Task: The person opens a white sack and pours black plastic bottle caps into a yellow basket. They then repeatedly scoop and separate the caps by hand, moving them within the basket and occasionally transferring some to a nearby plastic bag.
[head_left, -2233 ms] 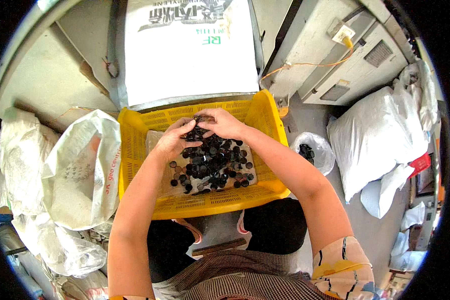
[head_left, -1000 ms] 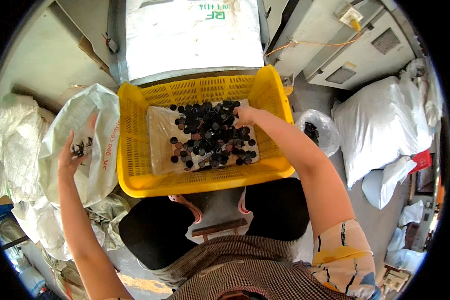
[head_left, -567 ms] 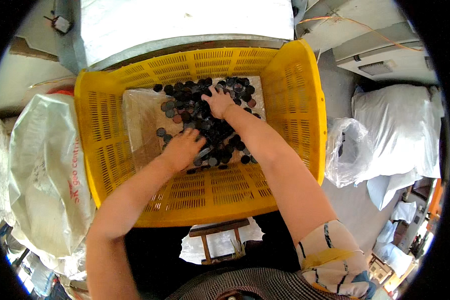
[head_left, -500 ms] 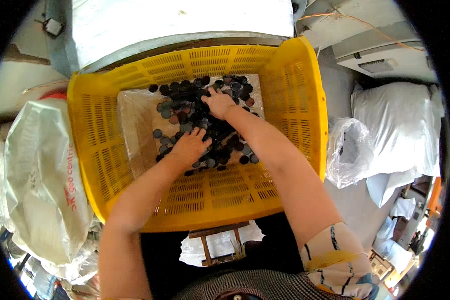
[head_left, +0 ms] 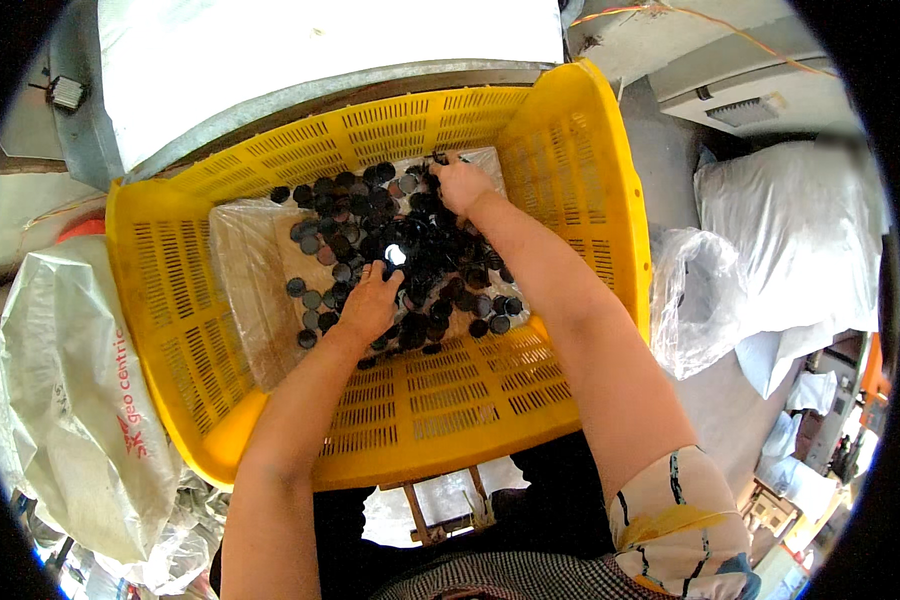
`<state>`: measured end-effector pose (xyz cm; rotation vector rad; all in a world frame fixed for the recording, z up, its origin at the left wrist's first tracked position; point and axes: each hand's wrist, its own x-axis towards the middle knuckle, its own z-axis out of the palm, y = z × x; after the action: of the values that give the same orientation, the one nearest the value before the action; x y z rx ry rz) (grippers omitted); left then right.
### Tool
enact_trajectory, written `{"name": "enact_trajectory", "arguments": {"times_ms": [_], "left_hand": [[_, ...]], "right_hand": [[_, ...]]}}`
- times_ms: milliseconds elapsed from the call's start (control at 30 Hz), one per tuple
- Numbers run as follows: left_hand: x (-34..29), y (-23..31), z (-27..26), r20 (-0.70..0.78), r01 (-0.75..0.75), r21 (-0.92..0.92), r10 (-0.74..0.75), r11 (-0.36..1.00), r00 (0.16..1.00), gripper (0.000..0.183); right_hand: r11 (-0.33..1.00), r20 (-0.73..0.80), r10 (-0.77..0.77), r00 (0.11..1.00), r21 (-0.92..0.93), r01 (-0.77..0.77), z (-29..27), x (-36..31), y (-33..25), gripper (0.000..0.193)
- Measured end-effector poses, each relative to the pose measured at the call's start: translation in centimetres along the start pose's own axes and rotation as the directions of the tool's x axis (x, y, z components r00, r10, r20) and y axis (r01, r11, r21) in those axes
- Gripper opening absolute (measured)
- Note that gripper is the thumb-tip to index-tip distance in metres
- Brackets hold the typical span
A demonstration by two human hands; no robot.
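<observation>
Many small black, round, cap-like discs [head_left: 345, 215] lie heaped in a large yellow plastic crate [head_left: 410, 460]. My left hand [head_left: 368, 308] is at the near left side of the heap. Its fingers are bent round a dark disc, beside a bright white glint [head_left: 395, 255]. At the far right of the heap, my right hand [head_left: 463, 186] has curled fingers with a dark disc at their tips. Beneath the discs is a brown cardboard-like sheet [head_left: 255, 270] in clear plastic. The discs right under both palms are hidden.
A white-covered surface [head_left: 320, 40] stands beyond the crate. On the left leans a big pale sack [head_left: 80, 400] with red print. A clear plastic bag [head_left: 695, 300] and a plump white sack [head_left: 785, 235] stand on the right. A wooden stool-like frame [head_left: 425, 510] shows below the crate.
My right hand has moved to the far right of the heap. The left has drawn slightly nearer to me, and its fingers have closed in. The view has shifted and tilted a little.
</observation>
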<state>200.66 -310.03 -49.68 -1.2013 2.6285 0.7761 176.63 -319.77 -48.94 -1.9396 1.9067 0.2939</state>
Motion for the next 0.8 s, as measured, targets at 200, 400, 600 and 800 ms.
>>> {"name": "enact_trajectory", "arguments": {"times_ms": [200,400,600,800], "left_hand": [[2.1,-2.1,-4.4,0.102,0.237,-0.904,-0.358,0.355,0.928,0.019],[0.5,0.0,-13.3,0.245,0.101,-0.828,-0.194,-0.551,0.950,0.026],[-1.6,3.0,-19.7,0.147,0.020,-0.866,-0.216,-0.499,0.965,0.032],[-5.5,2.8,-23.8,0.046,-0.029,-0.918,-0.179,-0.396,0.983,0.032]], "right_hand": [[0.832,-0.052,-0.108,0.993,0.542,0.119,-1.0,-0.3,2.5,0.035],[0.165,0.152,-0.300,0.942,0.981,-0.106,-12.3,-7.3,-2.3,0.030],[0.039,0.099,-0.450,0.887,0.995,-0.091,-16.0,-9.4,-4.2,0.028],[0.381,0.023,-0.363,0.931,0.916,0.126,-21.9,-13.5,-6.7,0.030]]}}
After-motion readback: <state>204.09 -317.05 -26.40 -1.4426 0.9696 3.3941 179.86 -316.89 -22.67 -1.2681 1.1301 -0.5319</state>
